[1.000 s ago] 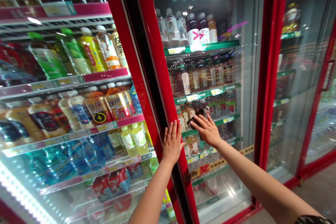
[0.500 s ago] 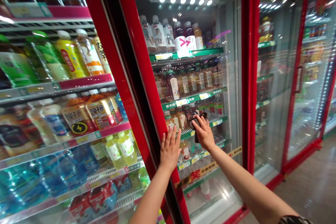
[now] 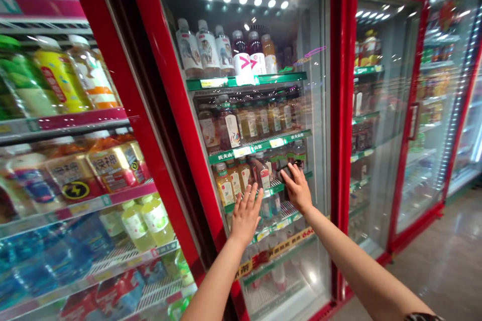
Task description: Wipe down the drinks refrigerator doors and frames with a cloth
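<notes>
Dark object [image 3: 290, 171] was gripped in the right hand [image 3: 297, 189] at the beverage cooler shelf [image 3: 259, 145]; left hand [image 3: 246, 216] was open, empty. A slipping grip risked knocking the bottles [image 3: 263, 173].

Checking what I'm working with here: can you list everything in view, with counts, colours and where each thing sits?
white-labelled bottles: three, white, top shelf of middle cooler
pink-marked bottles: two, dark-topped with white labels, right of those
green shelf edge: one, green, beneath them
yellow-labelled bottle: one, yellow, upper shelf of left cooler
lightning-bolt bottle: at least one, yellow label, lower shelf of left cooler
door frame: one, red, between the coolers
floor: glossy beige, lower right
dark object: one, black, exact kind unclear, in right hand
left hand: open, fingers spread, before middle cooler
right hand: gripping dark object
</notes>
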The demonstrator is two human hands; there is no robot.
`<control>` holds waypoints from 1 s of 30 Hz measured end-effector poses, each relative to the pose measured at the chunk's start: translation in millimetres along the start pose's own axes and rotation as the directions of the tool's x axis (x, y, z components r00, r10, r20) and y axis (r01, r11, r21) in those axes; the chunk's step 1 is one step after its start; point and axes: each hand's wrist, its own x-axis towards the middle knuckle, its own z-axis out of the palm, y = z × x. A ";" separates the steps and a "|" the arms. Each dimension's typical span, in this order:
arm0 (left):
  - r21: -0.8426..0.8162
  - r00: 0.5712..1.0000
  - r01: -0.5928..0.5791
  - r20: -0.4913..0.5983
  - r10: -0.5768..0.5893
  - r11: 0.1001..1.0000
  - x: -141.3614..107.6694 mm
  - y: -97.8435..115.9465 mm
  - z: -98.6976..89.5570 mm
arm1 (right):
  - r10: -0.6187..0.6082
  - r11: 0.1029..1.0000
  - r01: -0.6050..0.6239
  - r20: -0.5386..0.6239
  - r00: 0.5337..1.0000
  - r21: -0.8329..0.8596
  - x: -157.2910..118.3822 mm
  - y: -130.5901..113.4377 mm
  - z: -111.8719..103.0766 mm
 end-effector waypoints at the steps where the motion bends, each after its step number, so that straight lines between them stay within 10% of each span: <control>1: 0.013 1.000 0.000 -0.006 0.000 1.000 2.2 3.8 2.4 | 0.064 0.998 -0.065 -0.039 0.997 -0.014 -3.3 10.8 -1.7; 5: 0.069 1.000 0.002 -0.031 0.000 0.998 5.6 15.4 11.8 | 0.220 0.974 -0.225 -0.111 0.969 -0.037 -52.5 13.3 5.8; 8: 0.094 1.000 -0.015 -0.025 0.018 0.995 11.9 22.2 16.9 | 0.124 0.992 -0.124 -0.024 0.992 -0.011 -74.7 -3.6 11.5; 13: 0.122 0.998 -0.051 -0.016 0.053 0.991 35.6 34.3 22.4 | -0.046 0.997 0.036 0.139 0.989 0.072 -33.1 21.8 -1.5; 21: 0.202 0.987 -0.111 -0.095 0.132 0.973 50.3 47.2 32.4 | 0.376 0.926 -0.371 -0.062 0.925 0.074 -87.5 46.7 17.1; 27: 0.231 0.924 -0.325 -0.129 0.360 0.917 91.0 64.2 41.6 | 0.108 0.990 -0.114 0.074 0.991 0.079 -53.1 66.4 6.1; 30: 0.222 0.912 -0.345 -0.150 0.382 0.912 114.1 74.0 48.0 | 0.179 0.980 -0.180 0.025 0.984 0.088 -43.9 102.9 -3.4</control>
